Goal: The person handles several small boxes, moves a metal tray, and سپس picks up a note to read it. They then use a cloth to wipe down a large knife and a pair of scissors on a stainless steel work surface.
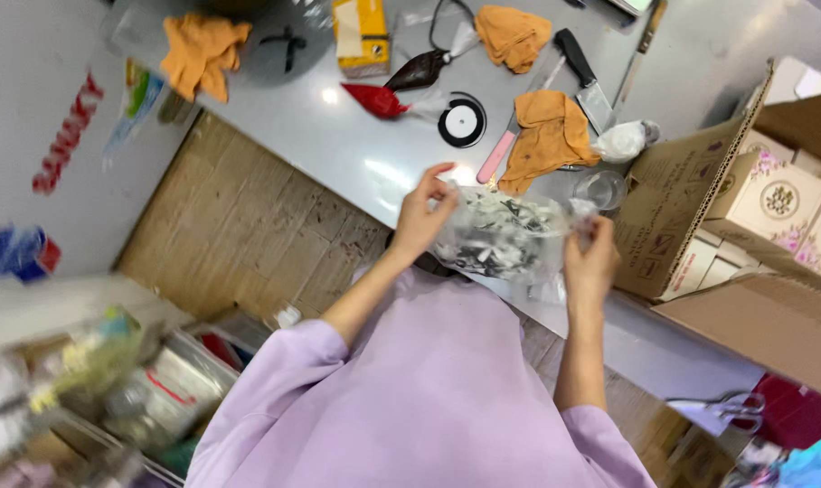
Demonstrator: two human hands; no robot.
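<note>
Person, seen from above: one loose-fitting garment of plain pale lilac fabric, smooth and unpatterned, covering the torso and both upper arms, with soft folds across the front. Sleeves (288, 348) wide and roomy, gathered back near the elbows so that both forearms are bare down to the left hand (422, 220) and the right hand (590, 263). No watch, bracelet, ring or glove can be made out on either hand or wrist; no buttons, seams, prints or markings show on the cloth.
</note>
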